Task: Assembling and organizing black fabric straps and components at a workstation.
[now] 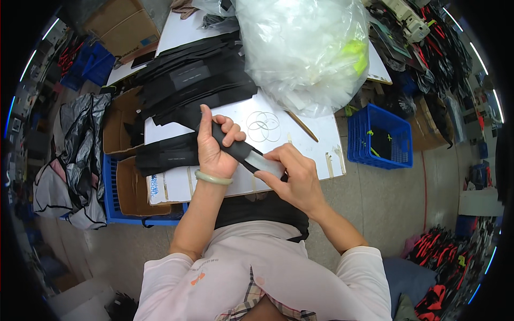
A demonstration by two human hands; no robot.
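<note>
We're gripping a rolled black fabric piece (231,144) over the white table (300,155) edge — left hand (214,147) wrapping fingers tight around it, right hand (294,174) pinching its clear plastic sleeve (265,163). It's looking light, soft, the sleeve probably slippery, so we're holding mid-roll. Farther out, the black stack (193,80) and big clear bag (305,48) are crowding us — open room only around the rubber bands (263,127).

Wearer: pale pink short-sleeved top (257,267), sleeves ending above the elbows, forearms bare. Small orange motif with a line of grey print on the chest, lower centre of frame. Plaid collar (251,305) at the neckline. Pale green bangle (213,178) on the left wrist.
</note>
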